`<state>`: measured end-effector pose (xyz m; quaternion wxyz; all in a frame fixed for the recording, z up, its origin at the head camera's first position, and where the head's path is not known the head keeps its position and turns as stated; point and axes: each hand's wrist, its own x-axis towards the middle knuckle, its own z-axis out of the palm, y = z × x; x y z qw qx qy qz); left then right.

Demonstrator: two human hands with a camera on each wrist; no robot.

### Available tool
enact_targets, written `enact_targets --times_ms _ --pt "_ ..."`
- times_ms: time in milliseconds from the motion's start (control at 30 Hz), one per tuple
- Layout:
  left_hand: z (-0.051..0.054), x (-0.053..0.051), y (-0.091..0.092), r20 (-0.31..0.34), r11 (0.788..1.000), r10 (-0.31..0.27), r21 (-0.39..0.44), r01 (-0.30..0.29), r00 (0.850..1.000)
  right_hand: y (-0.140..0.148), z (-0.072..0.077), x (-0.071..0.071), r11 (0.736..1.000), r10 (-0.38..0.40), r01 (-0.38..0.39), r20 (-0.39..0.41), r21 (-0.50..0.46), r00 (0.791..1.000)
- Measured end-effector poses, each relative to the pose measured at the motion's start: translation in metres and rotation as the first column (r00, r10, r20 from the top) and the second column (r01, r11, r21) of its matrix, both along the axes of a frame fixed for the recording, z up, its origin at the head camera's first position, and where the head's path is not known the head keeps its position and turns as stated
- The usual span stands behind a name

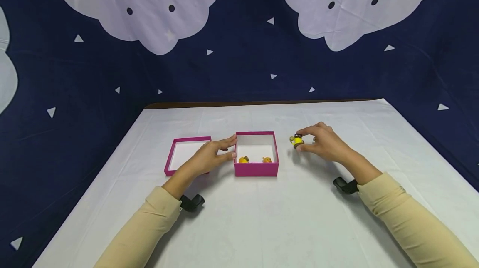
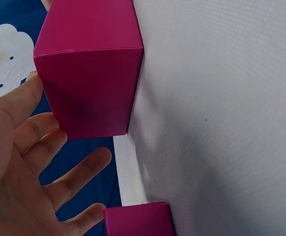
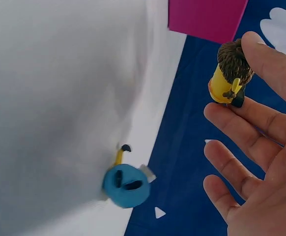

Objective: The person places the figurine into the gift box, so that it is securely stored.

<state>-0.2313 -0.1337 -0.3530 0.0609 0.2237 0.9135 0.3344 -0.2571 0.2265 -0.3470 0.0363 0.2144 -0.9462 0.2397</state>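
Note:
My right hand (image 1: 324, 141) pinches a small yellow toy figurine (image 1: 298, 140) with dark textured hair (image 3: 234, 60) between thumb and fingers, above the table right of the box. A second figurine with a round blue underside (image 3: 127, 186) sits on the table below that hand in the right wrist view. My left hand (image 1: 209, 156) rests its fingertips against the left wall of an uncovered magenta box (image 1: 256, 170), its fingers mostly straight. Inside the box lie a yellow figurine (image 1: 244, 160) and an orange one (image 1: 267, 160), both partly hidden by the front wall.
A magenta lid (image 1: 170, 155), white inside, lies left of the box, partly covered by my left hand. The white-covered table (image 1: 269, 226) ends at a dark back edge. Behind hangs a navy cloth (image 1: 239, 76) with clouds and triangles.

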Motion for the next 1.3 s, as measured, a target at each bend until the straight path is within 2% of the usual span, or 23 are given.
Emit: enact_targets --times_ms 167,533,1033,1300 --pt "0.0 0.0 0.0 -0.005 1.0 -0.006 -0.003 0.006 1.0 -0.006 0.007 0.004 1.0 -0.008 0.008 0.012 -0.015 1.0" --pt "-0.001 -0.001 0.0 -0.022 1.0 -0.005 -0.015 0.004 1.0 -0.025 0.018 0.007 0.999 0.011 -0.012 -0.036 -0.045 0.999" --pt "0.0 -0.002 -0.001 -0.025 1.0 -0.014 -0.017 0.013 1.0 -0.057 0.024 0.006 0.993 0.081 -0.086 -0.06 -0.078 0.995" --pt "-0.002 -0.003 -0.001 -0.021 1.0 -0.017 -0.014 0.017 1.0 -0.075 0.019 0.003 0.993 0.086 -0.091 -0.068 -0.071 0.994"
